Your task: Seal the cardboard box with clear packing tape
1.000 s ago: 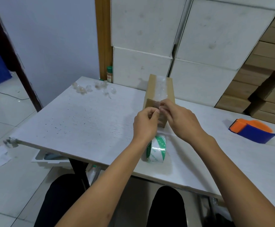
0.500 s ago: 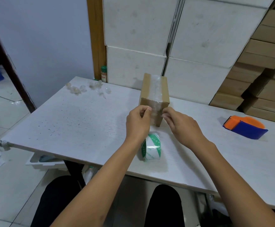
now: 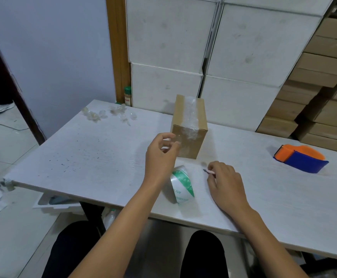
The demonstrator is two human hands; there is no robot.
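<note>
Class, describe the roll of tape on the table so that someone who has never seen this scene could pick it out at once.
Start at the white table, then find the brown cardboard box standing near its middle. In front of it, between the person's forearms, stands the tape roll on edge. Its green-and-white printed band distinguishes it from the orange-and-blue dispenser at the right.

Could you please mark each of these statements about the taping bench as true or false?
1. A strip of clear tape runs over the top of the cardboard box. True.
2. The right hand holds the tape roll. False: the tape roll stands on the table; the right hand pinches a small pink tool.
3. The left hand is off the box. True.
4. The orange-and-blue tape dispenser sits on top of the box. False: it lies on the table, far right.
</note>
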